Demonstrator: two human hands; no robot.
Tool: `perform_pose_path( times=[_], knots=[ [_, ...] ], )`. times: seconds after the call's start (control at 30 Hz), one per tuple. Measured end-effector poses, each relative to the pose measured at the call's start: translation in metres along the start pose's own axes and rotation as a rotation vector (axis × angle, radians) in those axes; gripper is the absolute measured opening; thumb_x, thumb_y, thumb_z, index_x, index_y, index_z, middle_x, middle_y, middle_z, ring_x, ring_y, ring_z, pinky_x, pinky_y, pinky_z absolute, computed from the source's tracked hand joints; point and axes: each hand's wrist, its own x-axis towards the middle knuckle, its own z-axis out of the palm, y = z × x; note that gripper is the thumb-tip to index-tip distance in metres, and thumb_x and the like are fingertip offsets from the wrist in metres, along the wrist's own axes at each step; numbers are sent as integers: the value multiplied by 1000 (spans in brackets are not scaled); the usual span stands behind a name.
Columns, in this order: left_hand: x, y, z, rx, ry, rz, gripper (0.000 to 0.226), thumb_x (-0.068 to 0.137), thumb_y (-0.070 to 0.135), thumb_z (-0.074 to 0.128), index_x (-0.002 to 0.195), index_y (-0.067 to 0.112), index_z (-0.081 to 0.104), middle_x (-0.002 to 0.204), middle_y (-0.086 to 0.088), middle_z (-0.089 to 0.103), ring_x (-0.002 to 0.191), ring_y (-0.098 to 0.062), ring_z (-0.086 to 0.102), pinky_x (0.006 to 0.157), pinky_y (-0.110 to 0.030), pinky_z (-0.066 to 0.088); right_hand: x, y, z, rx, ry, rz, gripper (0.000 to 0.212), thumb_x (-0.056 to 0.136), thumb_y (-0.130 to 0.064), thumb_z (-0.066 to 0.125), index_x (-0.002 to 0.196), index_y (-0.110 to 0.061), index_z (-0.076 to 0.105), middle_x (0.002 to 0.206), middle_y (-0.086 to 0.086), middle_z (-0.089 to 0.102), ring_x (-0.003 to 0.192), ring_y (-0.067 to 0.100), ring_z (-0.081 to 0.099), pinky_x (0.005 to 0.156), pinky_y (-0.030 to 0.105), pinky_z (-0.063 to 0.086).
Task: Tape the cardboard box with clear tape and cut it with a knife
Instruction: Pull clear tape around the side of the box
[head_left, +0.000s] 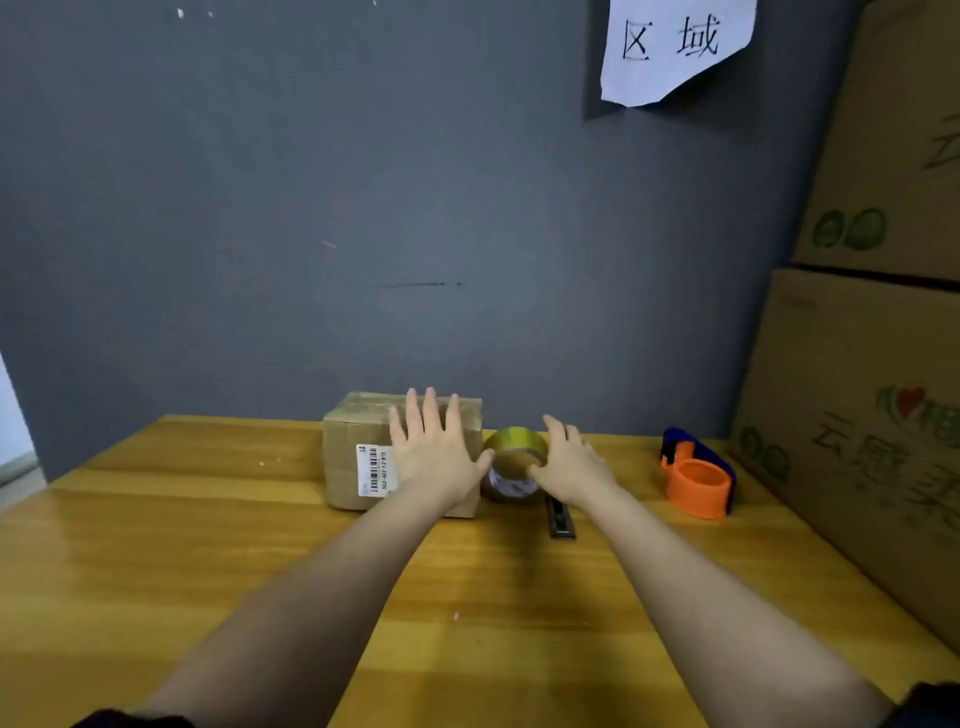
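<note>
On table (208, 545): closed cardboard box (353, 467), tape roll (514, 441).

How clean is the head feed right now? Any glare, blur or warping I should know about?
Head view: soft overall, so the barcode label on the cardboard box is barely readable; broad sheen on the wooden table; wide-angle warping bends the stacked cartons and table edges; both hands are evenly lit.

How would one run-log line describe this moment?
left hand: open, over cardboard box | right hand: reaching tape roll | knife: untouched
</note>
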Motion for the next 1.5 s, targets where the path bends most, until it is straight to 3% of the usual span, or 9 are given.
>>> perform_pose_path(
  times=[0.27, 0.37, 0.5, 0.73, 0.87, 1.03, 1.2, 1.37, 1.5],
  knots=[
    [19, 3, 20, -98, 94, -87, 59, 87, 55, 45, 139, 30, 36, 152, -14, 28, 144, -31, 13, 117, -50, 2, 22, -1, 17, -49, 25, -62, 67, 87, -24, 60, 144, -22, 25, 146, 8, 37, 132, 29, 40, 102, 43, 41],
    [18, -3, 19, -112, 101, -71, 55, 87, 52, 46, 138, 30, 39, 148, -11, 35, 143, -30, 18, 116, -51, 5, 19, 0, 15, -54, 122, -61, 59, 84, -25, 63, 137, -19, 36, 137, 7, 42, 127, 29, 42, 96, 40, 44],
    [12, -16, 12, -143, 53, -3, 55, 88, 50, 45, 140, 35, 35, 152, -5, 33, 144, -27, 18, 116, -52, 8, 4, -1, 9, -70, 76, -59, 61, 77, -36, 65, 131, -15, 46, 131, 6, 43, 123, 28, 44, 94, 40, 45],
    [8, -56, -5, -344, -157, 280, 61, 86, 37, 58, 142, 32, 34, 156, -3, 25, 146, -21, 15, 118, -50, 15, -50, -4, 11, 316, 1, 11, 52, 70, -32, 72, 113, -17, 47, 114, 4, 56, 102, 23, 55, 79, 35, 47],
    [0, -64, -13, -463, -240, 396, 70, 74, 41, 51, 142, 32, 35, 156, -5, 25, 146, -18, 15, 120, -43, 14, -86, -11, 17, 500, -16, 46, 51, 69, -38, 75, 105, -22, 42, 88, -8, 53, 88, 21, 60, 74, 48, 56],
    [-12, -62, -18, -585, -273, 410, 74, 65, 43, 40, 138, 30, 43, 154, 1, 30, 145, -15, 18, 120, -40, 14, -121, -18, 31, 730, -15, 64, 53, 71, -35, 76, 107, -23, 40, 108, 2, 59, 92, 21, 63, 65, 43, 60],
    [-18, -50, -20, -949, -272, 318, 48, 85, 24, 27, 118, 15, 61, 141, -2, 47, 133, -12, 36, 114, -29, 24, -146, -25, 45, 994, -72, -2, 37, 89, -11, 59, 114, -22, 35, 122, 9, 58, 92, 17, 60, 64, 29, 56],
    [-14, -36, -14, -1021, -275, 247, 42, 100, 10, 24, 111, 7, 64, 137, 0, 51, 125, -7, 42, 102, -9, 31, -161, -27, 64, 1067, -46, -55, 42, 92, 4, 46, 105, -35, 37, 122, 7, 59, 86, 14, 61, 73, 28, 55],
    [-11, -31, -8, -1112, -260, 162, 43, 100, 12, 25, 109, 4, 66, 132, 5, 52, 111, 9, 39, 76, 14, 24, -164, -27, 71, 1198, -58, -43, 45, 91, 14, 37, 106, -28, 41, 117, 12, 58, 88, 19, 59, 67, 20, 54]
  ],
)
